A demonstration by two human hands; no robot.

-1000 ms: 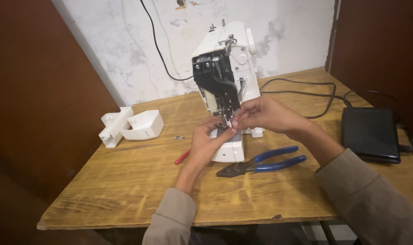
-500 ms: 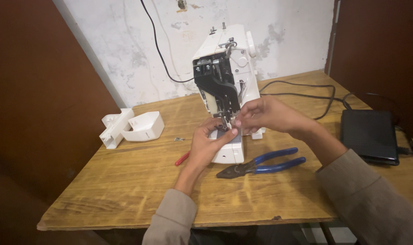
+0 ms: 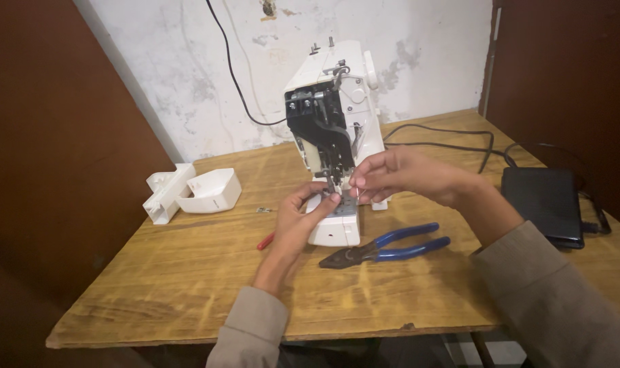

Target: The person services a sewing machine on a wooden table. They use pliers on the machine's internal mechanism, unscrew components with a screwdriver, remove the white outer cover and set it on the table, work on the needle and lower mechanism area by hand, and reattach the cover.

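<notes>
Sewing machine (image 3: 334,129) on table (image 3: 187,272): I had left hand (image 3: 299,218) and right hand (image 3: 391,176) pinched together at its needle; pliers (image 3: 385,249) beside

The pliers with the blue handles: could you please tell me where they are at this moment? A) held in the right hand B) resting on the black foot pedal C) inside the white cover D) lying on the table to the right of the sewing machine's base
D: the pliers lie flat on the wooden table, beside the base of the sewing machine, with neither hand touching them.
</notes>
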